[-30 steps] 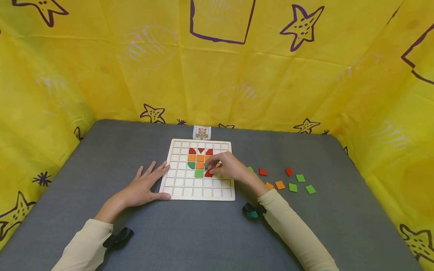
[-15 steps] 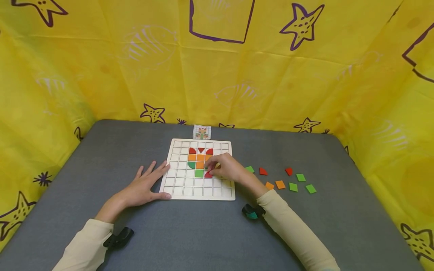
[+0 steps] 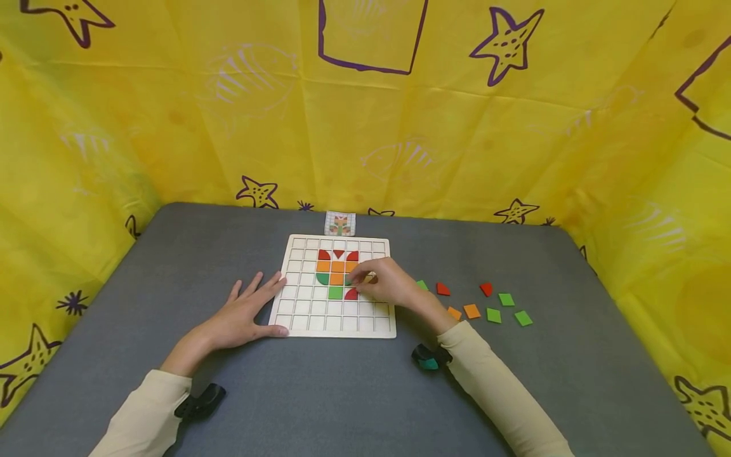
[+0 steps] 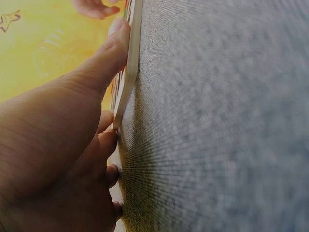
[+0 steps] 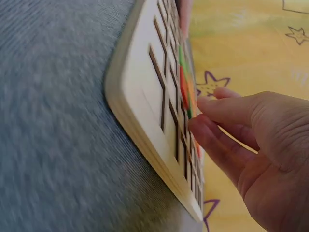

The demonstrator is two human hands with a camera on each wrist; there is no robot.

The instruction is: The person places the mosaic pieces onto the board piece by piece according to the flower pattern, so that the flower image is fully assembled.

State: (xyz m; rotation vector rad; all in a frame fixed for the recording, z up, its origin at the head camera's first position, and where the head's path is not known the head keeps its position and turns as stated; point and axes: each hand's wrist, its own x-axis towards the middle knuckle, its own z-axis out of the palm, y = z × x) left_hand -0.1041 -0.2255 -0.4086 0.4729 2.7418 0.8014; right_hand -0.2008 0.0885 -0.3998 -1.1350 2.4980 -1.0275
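Note:
A pale wooden grid board [image 3: 302, 308] lies on the table and holds red, orange and green tiles. My left hand [image 3: 242, 317] rests along its left side, fingers spread, the thumb [image 4: 113, 48] at the front corner. Over the board's right half, my right hand [image 3: 385, 281] is bent, its thumb and fingertips just above a red curved tile [image 3: 351, 294]. That tile lies in a cell right of a light green square tile [image 3: 335, 292]. In the right wrist view nothing shows between the fingertips [image 5: 197, 126]. The hand partly covers a dark green tile [image 3: 348, 280].
Right of the board lie loose tiles: red quarter-rounds [image 3: 442, 289], orange squares [image 3: 471, 311] and several green squares [image 3: 493, 315]. A small pattern card [image 3: 340, 223] sits behind the board. Yellow cloth [image 3: 342, 127] walls in the grey table [image 3: 320, 393].
My right hand has let go of the red curved tile and lifted slightly off it. The tile has settled into its cell. My left hand has stayed in place.

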